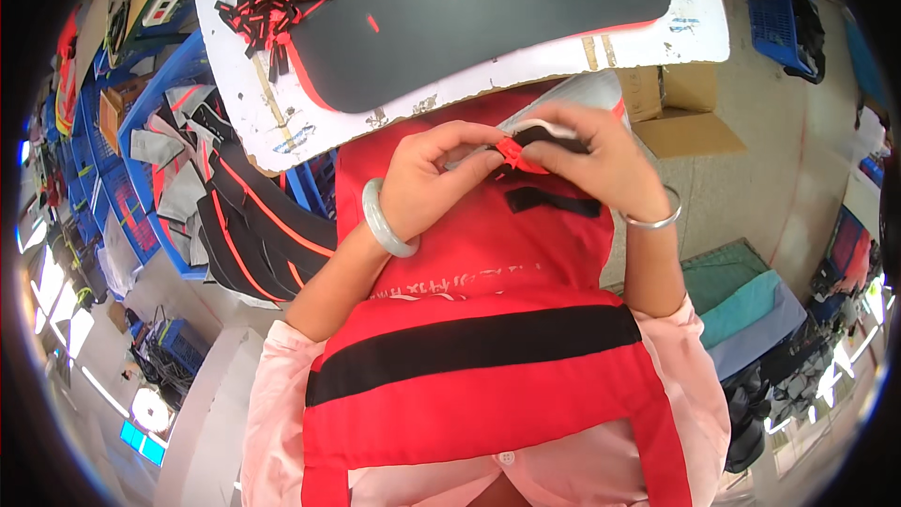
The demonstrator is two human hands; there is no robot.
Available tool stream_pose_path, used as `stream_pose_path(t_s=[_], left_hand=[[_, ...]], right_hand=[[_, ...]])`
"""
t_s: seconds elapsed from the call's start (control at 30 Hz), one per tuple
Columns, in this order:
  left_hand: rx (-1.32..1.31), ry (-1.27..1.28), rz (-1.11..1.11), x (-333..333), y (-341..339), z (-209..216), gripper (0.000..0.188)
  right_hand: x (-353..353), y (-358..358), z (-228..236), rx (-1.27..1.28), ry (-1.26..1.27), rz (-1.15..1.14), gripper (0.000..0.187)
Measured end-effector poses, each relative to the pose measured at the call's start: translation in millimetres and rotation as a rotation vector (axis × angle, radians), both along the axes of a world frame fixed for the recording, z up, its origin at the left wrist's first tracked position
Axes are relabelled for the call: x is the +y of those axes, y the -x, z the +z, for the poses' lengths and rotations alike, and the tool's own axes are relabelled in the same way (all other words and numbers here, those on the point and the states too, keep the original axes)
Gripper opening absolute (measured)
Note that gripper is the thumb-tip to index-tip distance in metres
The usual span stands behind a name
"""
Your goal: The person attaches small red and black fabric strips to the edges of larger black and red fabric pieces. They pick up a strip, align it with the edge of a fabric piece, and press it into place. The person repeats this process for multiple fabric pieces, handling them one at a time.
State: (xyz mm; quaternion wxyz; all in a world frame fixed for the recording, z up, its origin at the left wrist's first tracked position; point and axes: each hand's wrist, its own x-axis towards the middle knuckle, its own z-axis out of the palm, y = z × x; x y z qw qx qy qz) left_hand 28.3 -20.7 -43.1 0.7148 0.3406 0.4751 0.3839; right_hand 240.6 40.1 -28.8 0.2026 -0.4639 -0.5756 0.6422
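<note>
My left hand (436, 169) and my right hand (601, 160) meet above my lap, just short of the table's near edge. Both pinch a small bright red piece (511, 150) between thumb and fingertips; it looks like a fabric tab or loop, but the fingers hide much of it. Something thin and white curves by the right fingers, too covered to name. Below the right hand a short black strip (554, 202) lies against my red apron (469, 249). On the table, a heap of small black and red tabs (282, 5) sits beside a large black panel (488, 23) with red edging.
The worn white table (699, 33) spans the front. Left of it, a blue crate (155, 164) holds black pieces with red piping (249, 211). An opened cardboard box (690, 131) stands at right on the floor, with folded green cloth (741, 305) nearer me.
</note>
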Motion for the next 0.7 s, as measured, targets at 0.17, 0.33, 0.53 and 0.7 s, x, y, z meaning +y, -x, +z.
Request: stream_pose_path(t_s=[0.17,0.33,0.53,0.7], left_hand=[[-0.002,-0.017,0.185,10.6,-6.4,-4.4,0.016],[-0.007,-0.127,0.262,23.0,-18.4,-2.4,0.010],[0.118,-0.235,0.195,36.2,-18.3,6.7,0.012],[0.183,-0.313,0.204,39.6,-21.9,7.6,0.009]], right_hand=[[9.7,0.3,32.6,-0.280,-0.801,-0.437,0.015],[-16.5,23.8,22.1,-0.461,-0.677,-0.063,0.022],[-0.6,29.2,18.2,-0.271,-0.471,-0.229,0.019],[14.6,16.3,39.1,-0.383,-0.342,-0.074,0.026]])
